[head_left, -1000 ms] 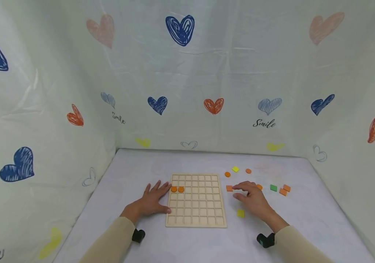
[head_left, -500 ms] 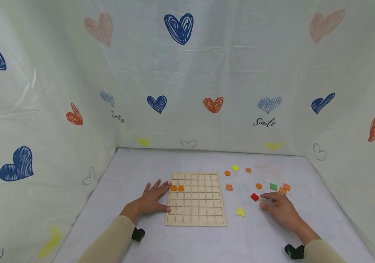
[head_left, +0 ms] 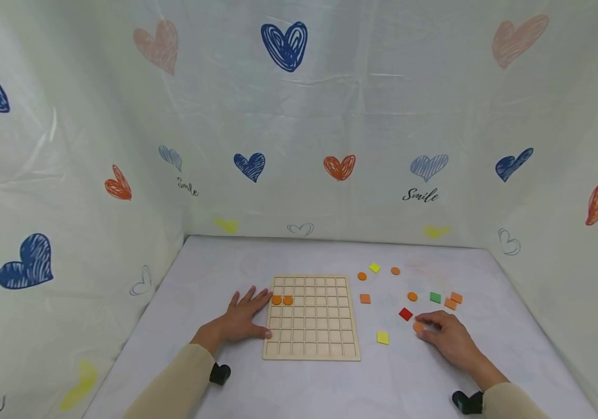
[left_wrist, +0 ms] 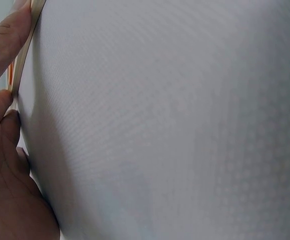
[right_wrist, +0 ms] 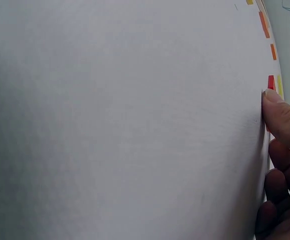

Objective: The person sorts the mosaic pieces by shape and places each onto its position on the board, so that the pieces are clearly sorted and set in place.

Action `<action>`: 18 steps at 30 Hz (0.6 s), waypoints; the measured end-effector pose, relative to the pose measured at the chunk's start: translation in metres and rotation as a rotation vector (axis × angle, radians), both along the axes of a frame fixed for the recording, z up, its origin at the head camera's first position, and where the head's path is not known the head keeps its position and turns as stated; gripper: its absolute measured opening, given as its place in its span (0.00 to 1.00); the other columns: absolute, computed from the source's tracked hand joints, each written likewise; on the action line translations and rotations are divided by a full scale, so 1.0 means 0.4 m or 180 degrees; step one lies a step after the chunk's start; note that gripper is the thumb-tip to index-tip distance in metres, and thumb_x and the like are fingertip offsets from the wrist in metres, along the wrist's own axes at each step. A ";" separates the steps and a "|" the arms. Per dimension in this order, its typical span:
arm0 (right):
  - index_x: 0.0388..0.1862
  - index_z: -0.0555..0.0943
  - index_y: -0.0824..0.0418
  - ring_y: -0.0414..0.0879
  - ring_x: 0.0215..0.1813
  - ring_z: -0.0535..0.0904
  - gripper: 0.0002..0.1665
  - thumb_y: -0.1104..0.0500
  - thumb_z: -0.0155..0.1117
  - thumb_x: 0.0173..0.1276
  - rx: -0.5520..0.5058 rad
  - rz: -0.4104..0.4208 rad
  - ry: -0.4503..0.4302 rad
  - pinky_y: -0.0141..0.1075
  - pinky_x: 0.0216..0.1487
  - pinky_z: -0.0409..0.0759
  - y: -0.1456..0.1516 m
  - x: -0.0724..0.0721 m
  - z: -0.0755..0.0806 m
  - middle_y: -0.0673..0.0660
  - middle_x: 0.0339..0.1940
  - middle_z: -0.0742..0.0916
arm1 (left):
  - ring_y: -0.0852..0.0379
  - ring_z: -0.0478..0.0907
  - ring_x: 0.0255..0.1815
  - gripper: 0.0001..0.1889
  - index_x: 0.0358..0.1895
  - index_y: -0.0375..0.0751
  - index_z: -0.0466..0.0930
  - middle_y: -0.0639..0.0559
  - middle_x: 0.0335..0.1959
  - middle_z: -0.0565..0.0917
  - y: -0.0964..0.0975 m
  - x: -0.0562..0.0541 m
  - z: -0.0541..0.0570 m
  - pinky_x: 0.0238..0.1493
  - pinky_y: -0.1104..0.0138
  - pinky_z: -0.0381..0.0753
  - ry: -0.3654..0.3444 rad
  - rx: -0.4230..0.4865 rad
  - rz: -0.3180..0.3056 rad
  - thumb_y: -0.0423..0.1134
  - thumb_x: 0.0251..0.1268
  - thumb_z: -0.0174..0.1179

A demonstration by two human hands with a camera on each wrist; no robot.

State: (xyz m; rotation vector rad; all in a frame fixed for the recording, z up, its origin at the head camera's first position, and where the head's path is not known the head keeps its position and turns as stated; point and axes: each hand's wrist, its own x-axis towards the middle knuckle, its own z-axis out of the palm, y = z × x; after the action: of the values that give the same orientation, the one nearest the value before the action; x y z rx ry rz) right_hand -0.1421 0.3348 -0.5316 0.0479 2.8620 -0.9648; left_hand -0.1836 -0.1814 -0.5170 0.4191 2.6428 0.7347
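Observation:
A pale wooden grid board (head_left: 311, 352) lies on the table in the head view, with two orange discs (head_left: 276, 300) side by side in its third row from the far edge. My left hand (head_left: 238, 322) rests spread at the board's left side, thumb and fingertips at the edge. To the right of the board, my right hand (head_left: 450, 336) pinches an orange disc (head_left: 418, 327) between thumb and forefinger, low at the tabletop. Just beyond those fingertips lies a red square tile (head_left: 406, 314). In the right wrist view, the thumb (right_wrist: 282, 115) hides most of what it pinches.
Between board and right hand lie a yellow square (head_left: 382, 337) and an orange square (head_left: 365, 298). Farther back are several loose orange discs (head_left: 395, 271) and another yellow tile (head_left: 374, 267). A green square (head_left: 435, 297) lies beside two orange squares (head_left: 450, 304). A heart-printed curtain (head_left: 299, 116) encloses the table.
My right hand has moved rightward from beside the orange square, uncovering the red tile, and its fingers have closed on an orange disc. The left hand has stayed at the board.

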 end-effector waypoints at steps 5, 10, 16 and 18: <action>0.58 0.87 0.62 0.61 0.58 0.78 0.19 0.60 0.74 0.69 0.0011 -0.0064 0.0010 0.61 0.62 0.79 -0.006 -0.007 0.003 0.63 0.54 0.87 | 0.39 0.38 0.89 0.57 0.85 0.45 0.57 0.47 0.87 0.56 -0.001 0.003 0.003 0.86 0.39 0.28 0.0007 0.0005 0.0001 0.61 0.55 0.77; 0.59 0.86 0.62 0.61 0.58 0.78 0.21 0.60 0.74 0.69 0.0005 -0.0137 -0.0080 0.62 0.63 0.79 -0.010 -0.006 0.004 0.63 0.56 0.86 | 0.39 0.38 0.89 0.57 0.85 0.45 0.57 0.47 0.87 0.56 -0.001 0.004 0.005 0.86 0.39 0.27 -0.0005 0.0003 -0.0005 0.60 0.56 0.77; 0.60 0.85 0.63 0.59 0.58 0.78 0.22 0.59 0.75 0.69 -0.0007 -0.0170 -0.0133 0.62 0.63 0.79 -0.007 -0.007 0.003 0.62 0.56 0.86 | 0.39 0.38 0.90 0.56 0.85 0.46 0.57 0.47 0.87 0.56 0.000 0.003 0.003 0.86 0.39 0.28 0.0006 -0.0026 -0.0010 0.60 0.57 0.77; 0.59 0.85 0.63 0.58 0.57 0.78 0.21 0.60 0.75 0.69 -0.0010 -0.0156 -0.0115 0.61 0.62 0.80 -0.007 -0.008 0.003 0.61 0.55 0.87 | 0.39 0.38 0.90 0.57 0.85 0.46 0.57 0.48 0.87 0.56 0.000 0.002 0.004 0.86 0.40 0.27 0.0006 -0.0030 -0.0006 0.61 0.56 0.76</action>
State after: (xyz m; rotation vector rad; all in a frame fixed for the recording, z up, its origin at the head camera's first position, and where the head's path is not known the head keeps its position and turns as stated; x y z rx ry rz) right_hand -0.1455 0.3320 -0.5305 0.1344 2.8389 -0.9671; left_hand -0.1827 -0.1815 -0.5155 0.4201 2.6463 0.7214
